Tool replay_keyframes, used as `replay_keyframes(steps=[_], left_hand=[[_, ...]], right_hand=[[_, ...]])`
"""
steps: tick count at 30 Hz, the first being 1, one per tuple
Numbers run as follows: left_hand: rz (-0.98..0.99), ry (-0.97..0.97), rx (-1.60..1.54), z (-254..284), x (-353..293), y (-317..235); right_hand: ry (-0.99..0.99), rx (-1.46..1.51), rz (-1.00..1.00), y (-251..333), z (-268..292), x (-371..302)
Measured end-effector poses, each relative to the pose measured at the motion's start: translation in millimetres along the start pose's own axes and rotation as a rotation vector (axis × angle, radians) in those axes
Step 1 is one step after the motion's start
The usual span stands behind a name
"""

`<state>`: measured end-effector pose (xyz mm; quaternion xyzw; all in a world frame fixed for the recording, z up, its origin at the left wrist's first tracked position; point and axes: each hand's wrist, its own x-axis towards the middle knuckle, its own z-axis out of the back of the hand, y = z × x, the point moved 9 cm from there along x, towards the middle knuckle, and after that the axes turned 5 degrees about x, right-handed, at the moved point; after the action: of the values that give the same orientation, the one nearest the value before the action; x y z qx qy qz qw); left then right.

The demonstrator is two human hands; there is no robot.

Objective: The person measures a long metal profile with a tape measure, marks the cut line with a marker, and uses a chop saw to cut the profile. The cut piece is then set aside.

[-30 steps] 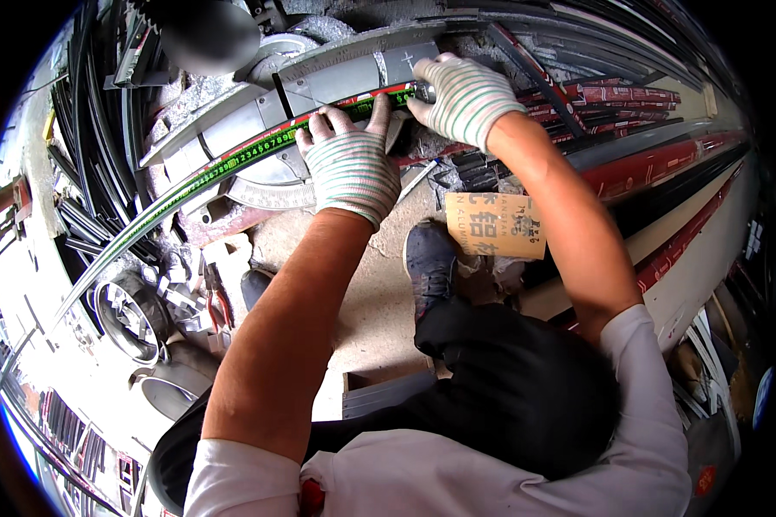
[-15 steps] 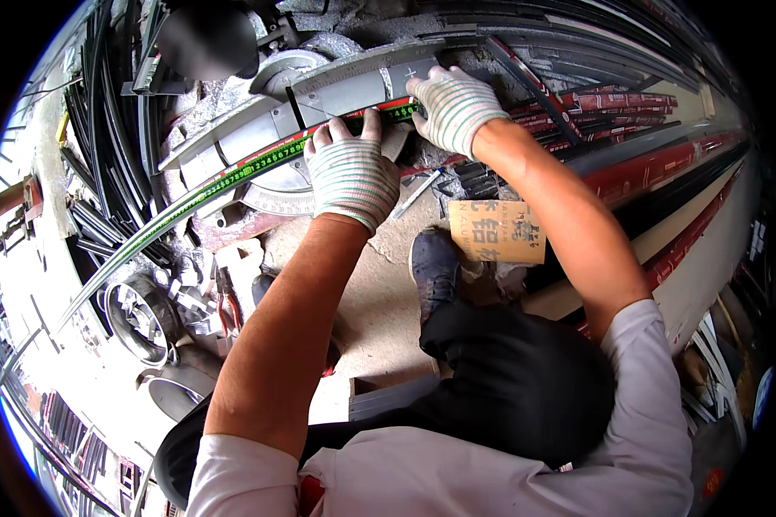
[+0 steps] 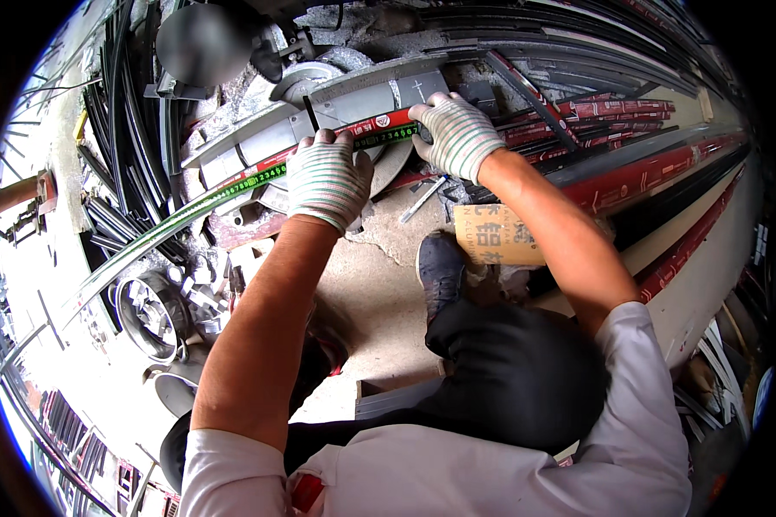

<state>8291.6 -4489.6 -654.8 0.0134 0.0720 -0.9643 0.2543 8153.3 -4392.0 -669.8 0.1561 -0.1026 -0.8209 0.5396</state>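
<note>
A green tape measure blade (image 3: 259, 180) runs along a red-filmed metal profile (image 3: 385, 121), slanting from the far left to my right hand. My left hand (image 3: 329, 179), in a white striped knit glove, is closed over the profile and blade, fingertips on the far edge. My right hand (image 3: 461, 133), gloved alike, is closed at the right end of the blade, with a small dark part under its fingers. Whether that is the tape's case cannot be told. Behind both lies the grey metal fence (image 3: 336, 96) of a cutting saw, with a dark upright blade or plate (image 3: 310, 112).
A blurred dark round machine part (image 3: 203, 45) stands at the far left. Black profiles (image 3: 129, 112) lean nearby; red-wrapped profiles (image 3: 616, 112) lie to the right. A cardboard piece (image 3: 500, 234) lies beside my shoe (image 3: 441, 267). A metal bowl of offcuts (image 3: 151, 317) is at left.
My left hand has slid left along the blade. The right hand has come slightly nearer, and more of the profile's red film shows between the hands. The view has shifted slightly.
</note>
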Motion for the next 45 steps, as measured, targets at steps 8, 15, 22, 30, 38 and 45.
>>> replay_keyframes(steps=[8, 15, 22, 30, 38, 45], left_hand=[[-0.128, 0.107, 0.07, 24, -28, 44], [-0.031, 0.537, -0.204, 18, -83, 121], [-0.042, 0.628, -0.117, 41, -145, 165], [-0.092, 0.559, -0.18, 34, -164, 167], [-0.131, 0.574, -0.134, 35, -144, 175], [0.047, 0.784, -0.141, 31, -153, 200]], right_hand=[[-0.037, 0.117, 0.062, 28, -7, -26], [-0.046, 0.143, 0.102, 59, -27, -51], [0.26, 0.278, 0.106, 74, -58, -76], [0.504, 0.402, 0.001, 67, -103, -95], [0.31, 0.483, 0.021, 50, -118, -95], [0.284, 0.49, 0.014, 47, -120, -86]])
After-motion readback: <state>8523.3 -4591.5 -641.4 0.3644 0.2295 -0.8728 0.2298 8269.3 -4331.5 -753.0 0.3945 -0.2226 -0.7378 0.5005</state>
